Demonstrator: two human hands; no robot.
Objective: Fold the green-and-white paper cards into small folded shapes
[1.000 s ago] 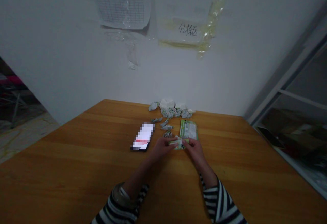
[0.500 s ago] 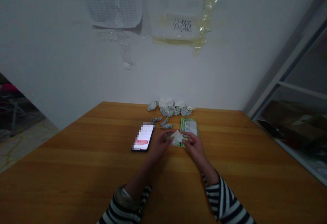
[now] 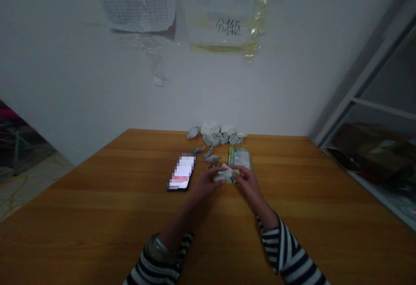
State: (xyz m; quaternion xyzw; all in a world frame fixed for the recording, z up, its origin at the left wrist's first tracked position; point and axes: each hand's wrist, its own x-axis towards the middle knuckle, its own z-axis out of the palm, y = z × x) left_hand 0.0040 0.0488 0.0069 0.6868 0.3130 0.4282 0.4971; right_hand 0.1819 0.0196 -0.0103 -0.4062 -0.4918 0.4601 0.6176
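Observation:
Between both hands, above the wooden table [image 3: 221, 241], is a small green-and-white packet [image 3: 230, 176] with a pale peak along its upper edge. My left hand [image 3: 205, 184] pinches its left side between thumb and fingers. On the opposite side, my right hand [image 3: 248, 183] is closed on it the same way. Fingers cover both ends of the packet. Just behind my right hand lies a flat green packet with a printed white panel [image 3: 239, 158].
A phone [image 3: 182, 172] with a lit screen lies left of my hands. Several twisted wrapper pieces [image 3: 211, 158] are beyond them. Crumpled white-and-green wrappers [image 3: 212, 135] sit at the table's back edge, against the wall [image 3: 208, 90]. Shelving [image 3: 373, 107] stands at the right.
The packet's raised peak is lower and its front looks flatter. My left fingers have shifted across its top. The view has tilted slightly.

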